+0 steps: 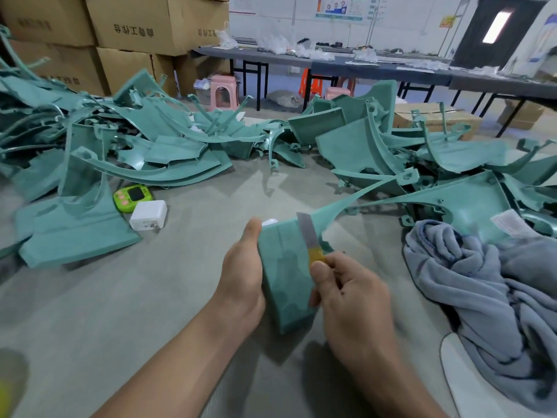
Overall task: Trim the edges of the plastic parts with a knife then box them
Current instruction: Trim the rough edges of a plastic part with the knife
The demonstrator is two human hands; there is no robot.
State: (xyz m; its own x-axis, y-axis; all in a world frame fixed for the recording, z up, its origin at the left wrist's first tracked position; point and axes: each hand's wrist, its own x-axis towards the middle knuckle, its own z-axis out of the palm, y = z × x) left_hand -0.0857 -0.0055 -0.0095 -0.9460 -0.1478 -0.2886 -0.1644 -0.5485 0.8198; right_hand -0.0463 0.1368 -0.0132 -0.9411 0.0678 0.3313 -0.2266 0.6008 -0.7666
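My left hand [241, 276] grips the left side of a teal plastic part [284, 279], holding it above the grey table. A long curved arm of that part runs up and right. My right hand [351, 294] is closed on a knife [307, 233] with a yellow handle. Its grey blade lies against the part's right edge, pointing up and away from me. Heaps of similar teal parts [144, 140] cover the table's left and right [452, 164] sides.
A green timer [132, 196] and a white charger [148, 214] lie left of centre. A grey cloth [482, 291] is bunched at the right. Cardboard boxes [135, 25] are stacked at the back left, another box [434, 117] at the back right, with long tables behind.
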